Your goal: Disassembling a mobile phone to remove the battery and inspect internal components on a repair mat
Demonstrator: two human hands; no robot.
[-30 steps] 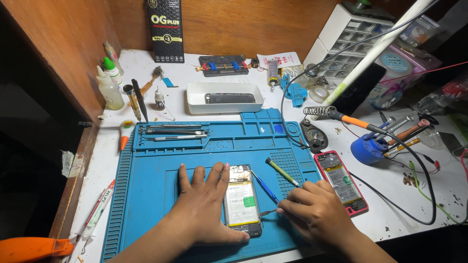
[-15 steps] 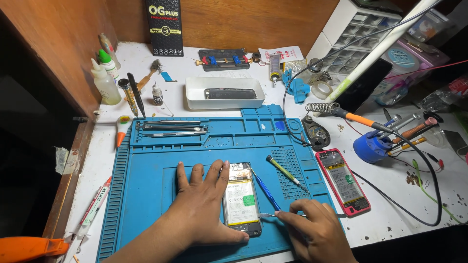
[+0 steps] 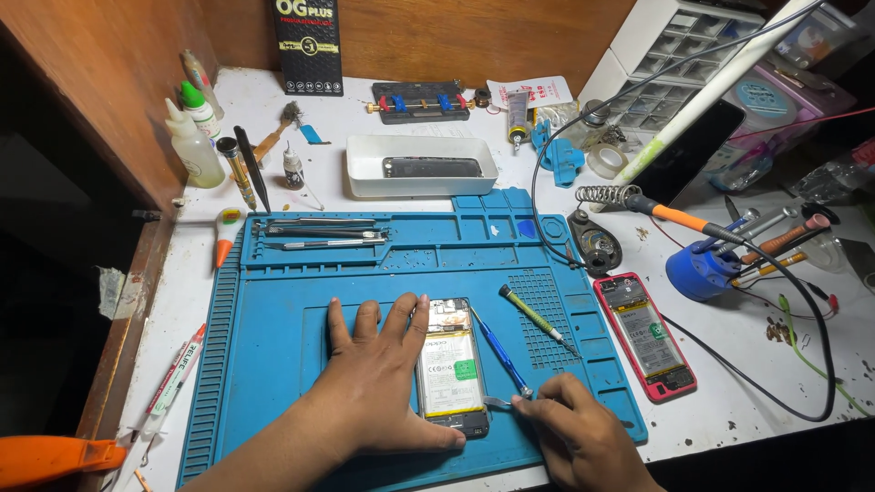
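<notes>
Grip: my right hand (image 3: 583,433) pinches metal tweezers (image 3: 501,402), fingers closed on the handle, tips pointing left at the opened phone (image 3: 451,369). My left hand (image 3: 378,387) lies flat and open, gripping nothing, pressing the phone's left edge and the blue repair mat (image 3: 273,346).

Item 1: opened phone, back cover off, battery exposed, near centre of the mat. Long axis runs near to far. It lies just left of the tweezers, near its lower right corner; the right hand is the nearer working hand.

Item 2: blue screwdriver (image 3: 497,351) and green screwdriver (image 3: 533,319), just right of the phone.

Item 3: second phone in red frame (image 3: 644,337), farther right, off the mat.
</notes>
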